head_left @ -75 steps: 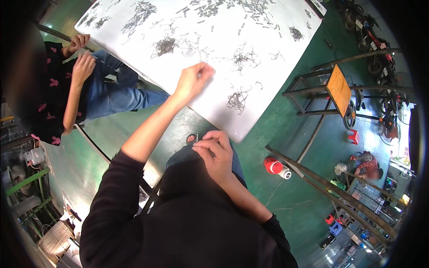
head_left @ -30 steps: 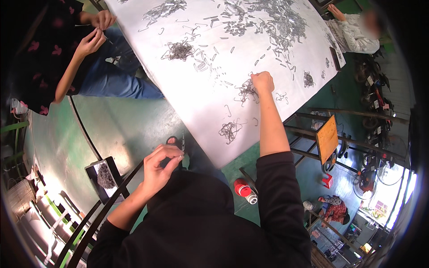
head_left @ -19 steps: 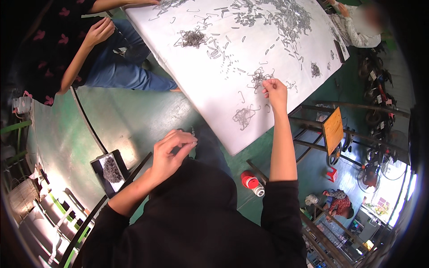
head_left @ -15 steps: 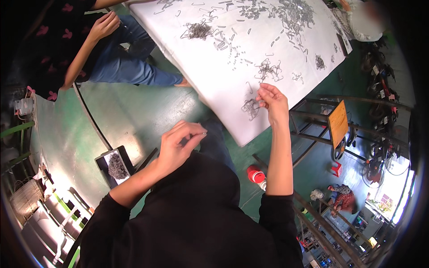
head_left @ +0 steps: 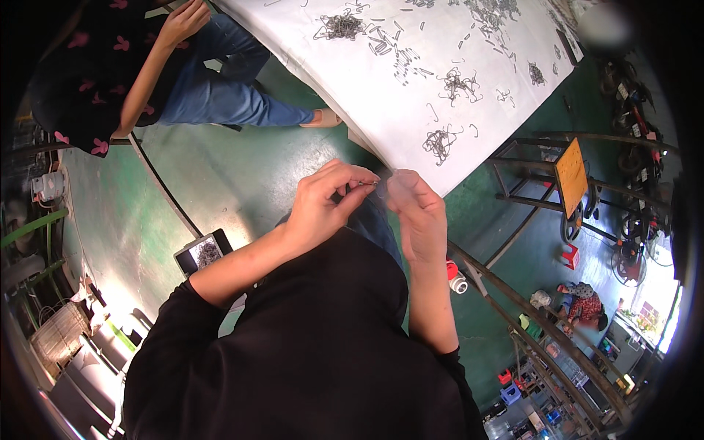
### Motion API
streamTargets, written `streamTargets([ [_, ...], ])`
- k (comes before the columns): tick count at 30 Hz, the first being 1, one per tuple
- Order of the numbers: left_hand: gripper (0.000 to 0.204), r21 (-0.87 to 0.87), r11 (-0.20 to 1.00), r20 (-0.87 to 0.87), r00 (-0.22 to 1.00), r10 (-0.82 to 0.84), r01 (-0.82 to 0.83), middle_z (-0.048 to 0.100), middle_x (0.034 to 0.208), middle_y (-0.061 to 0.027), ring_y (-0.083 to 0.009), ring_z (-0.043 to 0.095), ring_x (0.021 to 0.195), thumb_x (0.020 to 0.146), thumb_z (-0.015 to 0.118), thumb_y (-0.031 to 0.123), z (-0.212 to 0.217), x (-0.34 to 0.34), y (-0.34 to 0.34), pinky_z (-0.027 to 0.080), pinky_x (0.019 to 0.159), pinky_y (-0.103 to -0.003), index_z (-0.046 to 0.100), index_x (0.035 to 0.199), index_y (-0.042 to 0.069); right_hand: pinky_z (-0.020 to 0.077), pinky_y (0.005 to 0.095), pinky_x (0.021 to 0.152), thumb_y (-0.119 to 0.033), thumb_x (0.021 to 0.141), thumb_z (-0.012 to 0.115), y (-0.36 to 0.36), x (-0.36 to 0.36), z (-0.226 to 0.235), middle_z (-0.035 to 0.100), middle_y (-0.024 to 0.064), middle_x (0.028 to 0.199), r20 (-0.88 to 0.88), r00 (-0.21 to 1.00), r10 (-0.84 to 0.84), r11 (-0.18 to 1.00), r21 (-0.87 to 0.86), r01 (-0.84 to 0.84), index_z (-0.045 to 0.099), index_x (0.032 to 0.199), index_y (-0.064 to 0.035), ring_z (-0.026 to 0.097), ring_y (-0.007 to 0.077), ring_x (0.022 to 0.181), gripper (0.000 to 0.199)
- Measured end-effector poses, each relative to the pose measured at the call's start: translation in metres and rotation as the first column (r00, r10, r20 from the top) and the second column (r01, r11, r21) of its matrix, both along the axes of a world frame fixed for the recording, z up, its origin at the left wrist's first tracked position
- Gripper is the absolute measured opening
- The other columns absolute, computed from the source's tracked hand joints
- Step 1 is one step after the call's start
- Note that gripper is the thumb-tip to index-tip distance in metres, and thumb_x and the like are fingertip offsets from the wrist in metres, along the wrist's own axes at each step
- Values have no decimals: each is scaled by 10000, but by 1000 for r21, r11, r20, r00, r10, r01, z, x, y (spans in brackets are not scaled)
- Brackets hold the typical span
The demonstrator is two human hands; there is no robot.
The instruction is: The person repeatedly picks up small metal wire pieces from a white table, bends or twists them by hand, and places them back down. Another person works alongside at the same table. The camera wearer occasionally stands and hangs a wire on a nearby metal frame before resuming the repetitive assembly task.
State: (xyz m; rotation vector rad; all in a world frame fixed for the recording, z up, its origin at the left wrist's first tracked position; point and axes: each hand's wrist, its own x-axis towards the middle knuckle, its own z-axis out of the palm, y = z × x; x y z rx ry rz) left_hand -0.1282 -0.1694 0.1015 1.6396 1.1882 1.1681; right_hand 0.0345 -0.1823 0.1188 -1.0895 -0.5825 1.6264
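My left hand is raised in front of my body, thumb and forefinger pinched on a small shiny metal piece. Just to its right is my right hand, fingers curled together and blurred at the tips; a faint thin curve shows beside them, too smeared to name. Beyond both hands, a small pile of dark wire hooks lies near the close corner of the white-covered table. Another heap of hooks sits farther back.
More dark metal pieces and a denser heap spread over the far table. Across its left side sits a co-worker in blue trousers. A tray of dark pieces is at lower left, a wooden-backed chair at right.
My right hand has come back from the hook pile toward my left hand. My left hand has shifted right and up, still pinching. The view has moved slightly.
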Motion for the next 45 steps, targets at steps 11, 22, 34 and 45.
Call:
streamTargets([
  [11, 276, 33, 999, 28, 999, 27, -28, 683, 936, -72, -216, 610, 803, 779, 703, -14, -12, 10, 7, 491, 675, -310, 648, 1045, 35, 438, 273, 827, 49, 831, 673, 5, -19, -19, 488, 73, 1037, 251, 939, -234, 927, 349, 137, 633, 894, -13, 511, 139, 935, 97],
  [22, 119, 251, 967, -399, 905, 149, -48, 614, 999, -78, -277, 525, 996, 806, 697, 137, -106, 88, 219, 439, 866, -389, 690, 904, 71, 445, 247, 712, 11, 781, 745, 20, 11, -26, 494, 59, 982, 459, 879, -132, 850, 509, -139, 680, 877, -60, 519, 136, 830, 136],
  [34, 127, 107, 971, -677, 731, -87, 214, 623, 873, -86, -249, 570, 919, 822, 664, 113, -107, 122, 263, 472, 820, -386, 677, 941, 70, 458, 255, 698, 18, 764, 742, 18, 16, -31, 515, 51, 941, 530, 844, -80, 884, 430, -186, 689, 863, -53, 538, 145, 820, 133],
  [45, 145, -484, 837, 342, 936, -89, 256, 707, 879, -28, -42, 621, 797, 881, 676, 85, 3, 22, 78, 492, 713, -191, 668, 991, -9, 459, 268, 703, 16, 761, 738, 4, -1, -28, 544, 59, 911, 592, 746, -304, 873, 488, -31, 672, 849, -32, 554, 156, 812, 120],
])
